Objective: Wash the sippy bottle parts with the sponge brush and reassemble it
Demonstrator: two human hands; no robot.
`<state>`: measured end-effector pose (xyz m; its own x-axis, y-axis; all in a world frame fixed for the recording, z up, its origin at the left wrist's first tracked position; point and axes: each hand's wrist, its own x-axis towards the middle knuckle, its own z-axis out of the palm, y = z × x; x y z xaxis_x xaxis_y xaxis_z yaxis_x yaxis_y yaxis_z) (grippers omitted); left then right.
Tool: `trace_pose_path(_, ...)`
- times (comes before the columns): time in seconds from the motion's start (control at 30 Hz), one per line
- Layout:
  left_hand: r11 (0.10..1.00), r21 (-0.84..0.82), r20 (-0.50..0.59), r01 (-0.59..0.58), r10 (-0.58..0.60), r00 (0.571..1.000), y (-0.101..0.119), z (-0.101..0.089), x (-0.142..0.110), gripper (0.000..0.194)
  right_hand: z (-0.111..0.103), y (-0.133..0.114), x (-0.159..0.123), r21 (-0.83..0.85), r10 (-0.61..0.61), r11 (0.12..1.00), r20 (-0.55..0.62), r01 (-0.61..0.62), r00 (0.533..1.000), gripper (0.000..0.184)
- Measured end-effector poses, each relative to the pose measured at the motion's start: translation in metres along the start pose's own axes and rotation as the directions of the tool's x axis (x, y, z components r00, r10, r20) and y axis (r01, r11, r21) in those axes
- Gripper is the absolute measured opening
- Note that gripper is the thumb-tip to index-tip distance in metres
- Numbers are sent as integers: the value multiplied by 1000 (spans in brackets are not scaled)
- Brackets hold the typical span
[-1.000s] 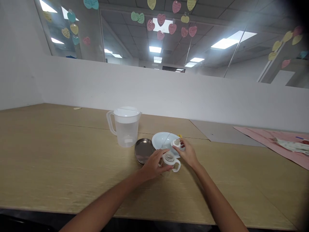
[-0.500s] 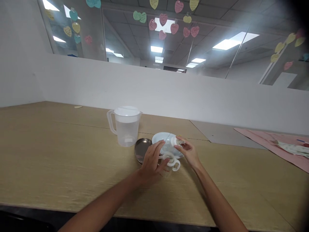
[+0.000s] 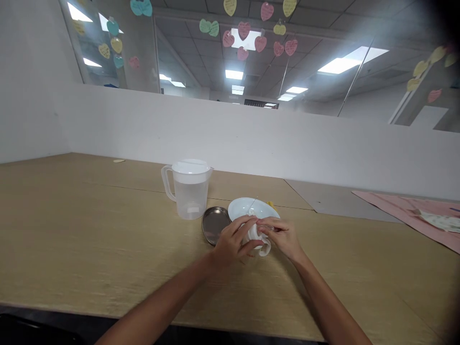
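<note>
Fingers of my left hand (image 3: 233, 241) wrapped round handled bottle (image 3: 266, 248), those of right hand (image 3: 286, 238) clamped on white cap (image 3: 253, 233) at its mouth. Metal dish (image 3: 214, 225), white bowl (image 3: 239, 207) just beyond.

A lidded jug (image 3: 192, 196) stands beside a metal tray (image 3: 214, 224) on the table (image 3: 108, 235). A pink cloth (image 3: 398, 206) lies far right. Heart-shaped notes (image 3: 244, 30) dot the window (image 3: 201, 60) above.

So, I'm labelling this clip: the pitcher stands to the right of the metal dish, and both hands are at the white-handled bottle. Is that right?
Not quite: the head view shows the pitcher to the left of the metal dish. The left hand and right hand are indeed at the white-handled bottle.
</note>
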<state>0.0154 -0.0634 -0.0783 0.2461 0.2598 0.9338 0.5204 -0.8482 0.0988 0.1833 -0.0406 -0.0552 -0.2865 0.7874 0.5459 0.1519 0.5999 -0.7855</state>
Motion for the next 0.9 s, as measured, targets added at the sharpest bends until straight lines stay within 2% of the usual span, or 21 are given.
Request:
trace_pose_path(0.1, 999, 16, -6, -28, 29, 1000, -3, -2, 2, 49, -5, 2, 2, 95, 123, 988, 30, -125, 992, 17)
trace_pose_path(0.2, 1000, -18, 16, -11, 12, 1000, -8, -4, 2, 47, -8, 7, 4, 280, 217, 927, 145, -251, 965, 24)
trace_pose_path(0.27, 998, -63, 41, 20, -18, 999, -9, -5, 3, 46, -9, 9, 4, 385, 220, 879, 198, -282, 955, 25)
trace_pose_path(0.37, 985, -124, 87, 119, -108, 990, -8, -5, 6, 42, -5, 10, 6, 490, 184, 831, 204, -263, 962, 24)
trace_pose_path(0.5, 963, -145, 88, 229, -218, 972, -11, -3, 5, 39, -2, 9, 9, 574, 183, 790, 113, -215, 977, 23)
trace_pose_path(0.6, 932, -100, 31, 348, -347, 937, -21, -4, 2, 38, -15, 14, 14, 619, 213, 780, -128, -90, 969, 24)
trace_pose_path(0.67, 902, -64, -5, 428, -429, 903, -30, -5, 1, 35, -28, 21, 18, 512, 214, 858, -292, -36, 932, 27)
trace_pose_path(0.73, 874, -18, -5, 486, -486, 874, -36, -4, -1, 34, -39, 31, 21, 228, 210, 965, -371, -131, 904, 36)
trace_pose_path(0.77, 862, 12, 10, 506, -506, 862, -39, -3, -2, 33, -41, 37, 21, 49, 177, 984, -396, -172, 901, 40)
trace_pose_path(0.83, 847, 76, 58, 527, -531, 845, -42, 2, -5, 32, -42, 47, 21, -285, 103, 935, -352, -211, 930, 38)
trace_pose_path(0.9, 843, 139, 98, 519, -533, 840, -44, 7, -8, 32, -37, 55, 20, -492, 91, 851, -208, -184, 974, 32)
